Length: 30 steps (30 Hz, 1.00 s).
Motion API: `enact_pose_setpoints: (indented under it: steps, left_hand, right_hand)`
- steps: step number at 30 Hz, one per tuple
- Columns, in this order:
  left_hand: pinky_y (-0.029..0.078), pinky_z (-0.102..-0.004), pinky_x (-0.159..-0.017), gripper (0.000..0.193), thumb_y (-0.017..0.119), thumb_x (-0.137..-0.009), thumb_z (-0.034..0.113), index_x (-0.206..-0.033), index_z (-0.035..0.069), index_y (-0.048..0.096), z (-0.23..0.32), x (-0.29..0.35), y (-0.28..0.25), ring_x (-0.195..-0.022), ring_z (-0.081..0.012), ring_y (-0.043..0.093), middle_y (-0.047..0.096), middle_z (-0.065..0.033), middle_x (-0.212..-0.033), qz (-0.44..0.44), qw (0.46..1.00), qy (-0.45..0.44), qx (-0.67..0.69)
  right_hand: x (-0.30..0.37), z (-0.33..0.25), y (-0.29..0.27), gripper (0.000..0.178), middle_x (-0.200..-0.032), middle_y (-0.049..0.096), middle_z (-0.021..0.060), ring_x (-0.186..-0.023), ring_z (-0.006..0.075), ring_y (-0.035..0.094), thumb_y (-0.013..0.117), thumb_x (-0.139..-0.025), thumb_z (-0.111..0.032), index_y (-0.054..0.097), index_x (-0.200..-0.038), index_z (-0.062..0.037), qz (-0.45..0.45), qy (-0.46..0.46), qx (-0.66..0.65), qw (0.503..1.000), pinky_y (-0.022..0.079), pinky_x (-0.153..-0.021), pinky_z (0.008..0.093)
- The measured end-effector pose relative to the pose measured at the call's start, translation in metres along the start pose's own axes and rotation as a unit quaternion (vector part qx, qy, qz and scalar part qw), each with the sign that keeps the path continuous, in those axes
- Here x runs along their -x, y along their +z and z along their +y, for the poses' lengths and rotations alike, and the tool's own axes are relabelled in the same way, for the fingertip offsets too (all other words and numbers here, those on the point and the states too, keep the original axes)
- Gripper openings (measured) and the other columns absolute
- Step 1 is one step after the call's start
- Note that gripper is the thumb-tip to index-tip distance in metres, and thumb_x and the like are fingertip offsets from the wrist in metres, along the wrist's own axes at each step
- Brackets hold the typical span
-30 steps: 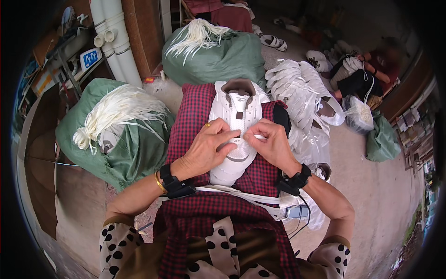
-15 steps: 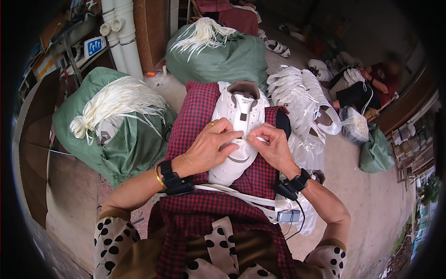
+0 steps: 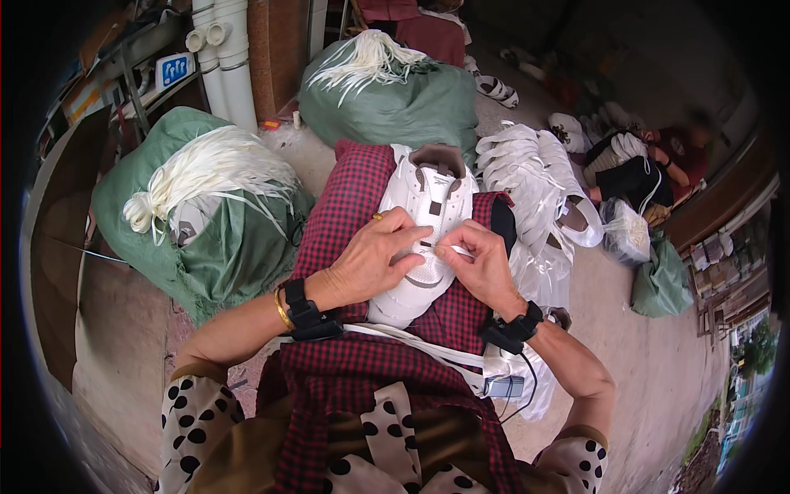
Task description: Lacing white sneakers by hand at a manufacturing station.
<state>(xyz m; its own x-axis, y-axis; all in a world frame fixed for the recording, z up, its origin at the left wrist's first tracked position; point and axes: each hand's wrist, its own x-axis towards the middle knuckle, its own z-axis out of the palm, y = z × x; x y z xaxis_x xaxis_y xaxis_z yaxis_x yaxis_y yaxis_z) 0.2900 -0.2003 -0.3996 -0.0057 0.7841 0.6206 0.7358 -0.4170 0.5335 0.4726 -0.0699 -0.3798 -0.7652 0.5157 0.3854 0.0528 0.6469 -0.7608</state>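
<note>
A white sneaker [image 3: 420, 280] with a brownish-grey lining lies across my lap, its toe toward me. My left hand [image 3: 370, 257] grips the shoe from its left side, with thumb and index finger apart on the upper around the lower end of the tongue. Over the lower eyelets, my right hand [image 3: 480, 262] pinches a short piece of white shoelace [image 3: 463, 250]. The fingers hide most of that lace. More white laces [image 3: 420, 349] lie across my lap below the toe. Under the shoe is a red-and-black checked cloth [image 3: 350, 189].
Green sacks topped with bundles of white laces stand at the left [image 3: 239, 263] and ahead [image 3: 387, 115]. White shoes [image 3: 514, 165] are stacked to the right beside clear plastic. Another person [image 3: 679, 156] sits at the far right. A cable [image 3: 536, 387] hangs from my right wrist.
My right fingers have shifted slightly left over the eyelets, still pinching the lace. My left hand stays in nearly the same place on the sneaker. The view has tilted slightly.
</note>
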Motion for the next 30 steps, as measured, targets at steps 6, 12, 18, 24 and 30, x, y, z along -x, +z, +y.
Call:
enact_pose_setpoints:
  steps: [6,12,18,24,30]
  left_hand:
    - [0.052,-0.0343,-0.079,0.036,0.078,-0.078,0.006,-0.111,0.005,0.063,0.002,-0.003,-0.001,-0.086,-0.0242,0.061,0.057,-0.0098,-0.096,0.003,0.996,-0.065,0.054]
    - [0.051,-0.0324,-0.078,0.034,0.078,-0.078,0.004,-0.108,0.003,0.061,0.000,-0.003,-0.007,-0.086,-0.0212,0.061,0.058,-0.0092,-0.095,0.021,0.993,-0.079,0.086]
    - [0.052,-0.0314,-0.076,0.026,0.078,-0.079,0.003,-0.102,0.001,0.065,0.000,-0.005,-0.006,-0.083,-0.0193,0.062,0.059,-0.0088,-0.094,0.021,0.993,-0.073,0.093]
    - [0.053,-0.0314,-0.068,0.013,0.075,-0.081,0.001,-0.090,0.000,0.067,-0.006,-0.003,0.000,-0.077,-0.0187,0.063,0.059,-0.0084,-0.090,0.041,0.990,-0.070,0.119]
    - [0.046,-0.0282,-0.061,0.006,0.070,-0.084,-0.001,-0.084,-0.001,0.064,-0.009,-0.005,-0.040,-0.070,-0.0132,0.056,0.055,-0.0052,-0.083,-0.005,0.989,-0.116,0.090]
  right_hand:
    - [-0.015,-0.022,0.000,0.013,-0.081,0.064,0.0103,-0.069,0.0199,0.062,0.078,-0.080,-0.006,0.071,-0.087,0.0013,-0.032,-0.024,0.059,0.997,0.047,-0.061,0.0325]
    - [-0.025,-0.027,-0.010,0.015,-0.086,0.066,0.0152,-0.072,0.0353,0.066,0.072,-0.082,-0.010,0.072,-0.095,-0.0009,-0.078,-0.083,0.172,0.978,0.051,-0.063,0.0402]
    - [-0.024,-0.036,0.001,0.010,-0.087,0.061,0.0164,-0.076,0.0367,0.064,0.066,-0.083,-0.003,0.064,-0.093,-0.0002,-0.123,-0.087,0.281,0.948,0.049,-0.067,0.0443]
    - [-0.025,-0.036,-0.002,0.010,-0.091,0.061,0.0184,-0.083,0.0408,0.064,0.063,-0.084,-0.005,0.064,-0.094,0.0001,-0.128,-0.078,0.197,0.969,0.049,-0.070,0.0488]
    - [-0.023,-0.045,-0.006,0.020,-0.089,0.060,0.0161,-0.083,0.0359,0.065,0.068,-0.082,-0.006,0.060,-0.099,-0.0009,-0.133,-0.057,0.182,0.973,0.050,-0.072,0.0446]
